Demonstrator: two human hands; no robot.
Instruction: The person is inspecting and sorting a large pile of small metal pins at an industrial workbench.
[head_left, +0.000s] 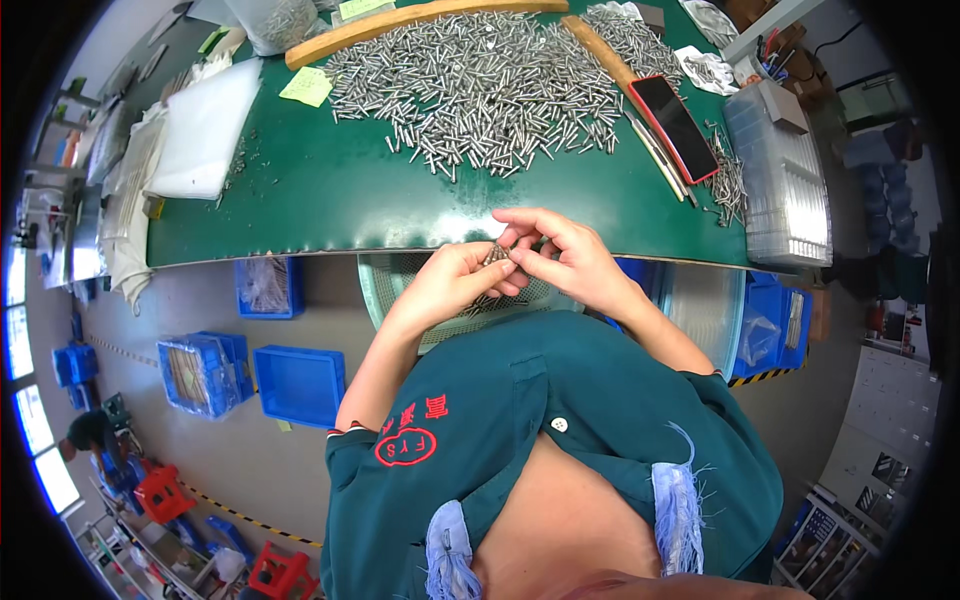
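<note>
My two hands meet just in front of the table's near edge, above a pale green basket (pixel 375 290). In my left hand (pixel 455 282), curled fingers hold a small bunch of metal pins (pixel 497 256). The thumb and fingers of my right hand (pixel 562 256) close at the same bunch; whether a single pin is pinched there is too small to tell. Beyond the hands, a wide heap of short silvery metal pins (pixel 480 90) covers the far middle of the green table (pixel 330 200).
Wooden bars (pixel 420 15) border the heap. Right of it lie a red-edged phone (pixel 675 128), thin sticks (pixel 655 157), longer metal pieces (pixel 728 180) and stacked clear plastic trays (pixel 785 180). White foam sheets (pixel 205 130) rest at left. Blue bins (pixel 300 385) stand on the floor.
</note>
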